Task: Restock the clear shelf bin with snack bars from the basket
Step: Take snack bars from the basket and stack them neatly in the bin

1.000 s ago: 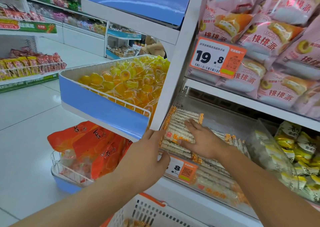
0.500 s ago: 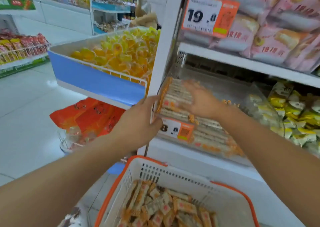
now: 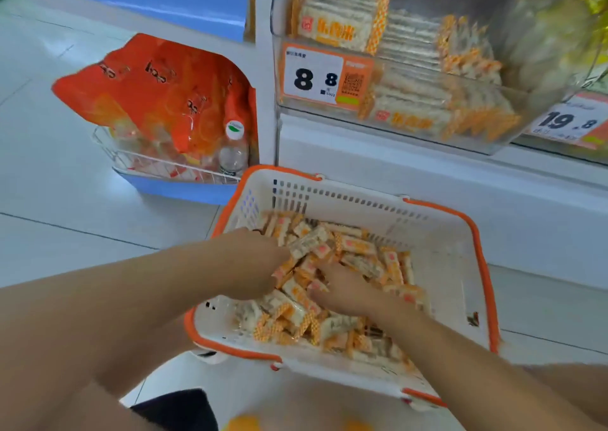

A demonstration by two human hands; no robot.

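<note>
A white basket with an orange rim [image 3: 482, 266] stands on the floor below the shelf, holding a loose pile of snack bars [image 3: 358, 259] in white and orange wrappers. Both my hands are down in it. My left hand [image 3: 253, 263] curls into the left side of the pile, fingers closed around some bars. My right hand [image 3: 348, 291] lies flat on the middle of the pile with fingers spread. The clear shelf bin [image 3: 411, 124] sits above, partly filled with stacked bars, with an 8.8 price tag [image 3: 324, 77] on its front.
Left of the white shelf post, a low wire rack [image 3: 158, 164] holds orange bags [image 3: 158, 92] and a small bottle [image 3: 233, 151]. A second clear bin with yellow packs [image 3: 559, 36] adjoins on the right, above a 19.8 tag. Tiled floor stretches left.
Both hands have left the shelf bin and dropped down into the basket. My view has tilted down from the shelves to the basket and floor.
</note>
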